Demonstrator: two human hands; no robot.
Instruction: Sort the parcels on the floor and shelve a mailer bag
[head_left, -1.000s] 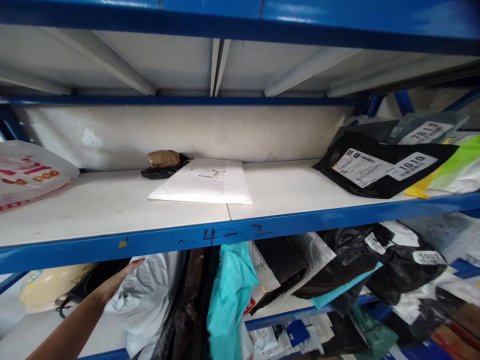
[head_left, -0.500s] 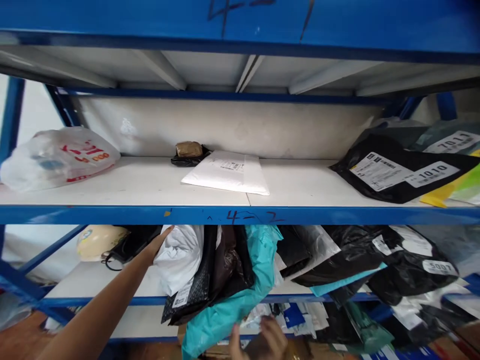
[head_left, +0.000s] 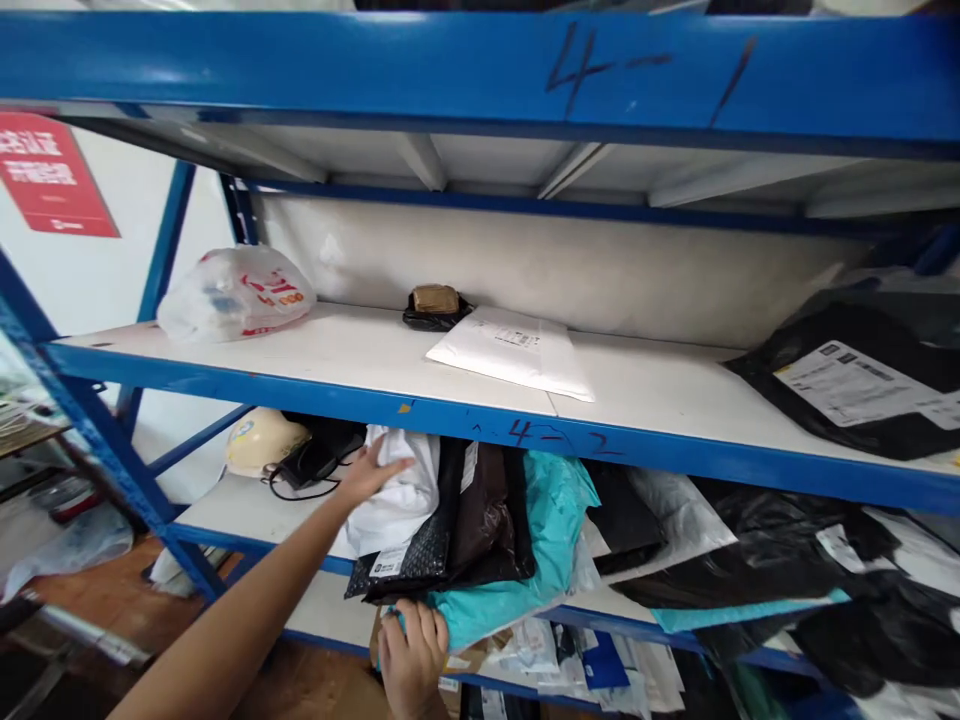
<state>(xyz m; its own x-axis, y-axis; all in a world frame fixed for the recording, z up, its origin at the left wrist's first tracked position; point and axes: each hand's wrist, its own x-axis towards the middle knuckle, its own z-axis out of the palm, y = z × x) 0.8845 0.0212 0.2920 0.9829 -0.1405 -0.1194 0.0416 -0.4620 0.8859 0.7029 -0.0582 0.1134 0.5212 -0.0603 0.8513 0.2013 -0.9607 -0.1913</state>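
Your left hand (head_left: 371, 472) lay flat with fingers spread on the white bag (head_left: 397, 490) at the left end of the lower shelf's leaning row, your right hand (head_left: 412, 650) gripped the teal bag's (head_left: 517, 560) near edge; tugging risked the row spilling forward.

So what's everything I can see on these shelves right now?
shelving rack: one, blue frame with white boards, marked 4-1 and 4-2
clear plastic bag: one, red print, middle shelf, left
white mailer: one, middle shelf, centre
small brown-and-black parcel: one, behind the mailer
black labelled bag: one, middle shelf, right
white bag: one, lower shelf
teal bag: one, lower shelf, hanging over the edge
red sign: one, left wall
left hand: touching the white bag
right hand: gripping the teal bag's lower end
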